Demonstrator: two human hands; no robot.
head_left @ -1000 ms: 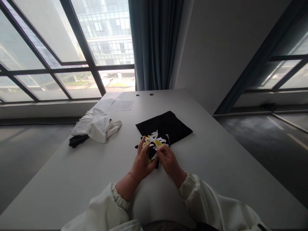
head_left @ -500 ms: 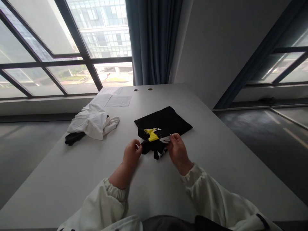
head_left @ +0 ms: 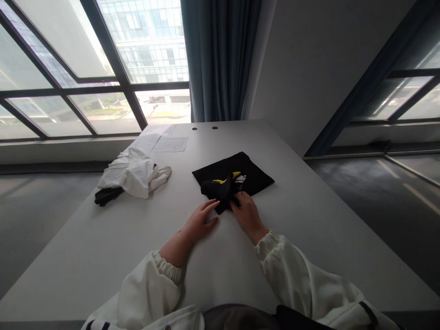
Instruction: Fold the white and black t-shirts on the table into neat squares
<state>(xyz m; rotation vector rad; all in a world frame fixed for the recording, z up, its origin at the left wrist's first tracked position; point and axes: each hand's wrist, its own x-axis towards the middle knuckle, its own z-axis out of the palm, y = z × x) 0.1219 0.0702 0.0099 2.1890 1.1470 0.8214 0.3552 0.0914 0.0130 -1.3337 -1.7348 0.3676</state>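
A bunched black cloth piece with yellow and white print (head_left: 220, 187) lies crumpled over the near edge of a flat, folded black cloth (head_left: 237, 162). Whether it is a garment, and of which sort, I cannot make out. At its lower left, my left hand (head_left: 201, 220) is open, fingers stretched out and the fingertips beside or touching the cloth. My right hand (head_left: 248, 213) is closed at the lower right of the bunched cloth, its fingers partly hidden in the dark folds.
A white table (head_left: 292, 220) bears everything. On its left lies a heap of white clothes (head_left: 134, 172) with a black part sticking out. Paper sheets (head_left: 170, 144) lie behind it, near two round holes in the tabletop. A blue curtain (head_left: 220, 59) hangs beyond, beside windows.
The printed cloth, stretched between both hands before, is now bunched up and further forward on the black cloth. My left hand has let go and its fingers are extended.
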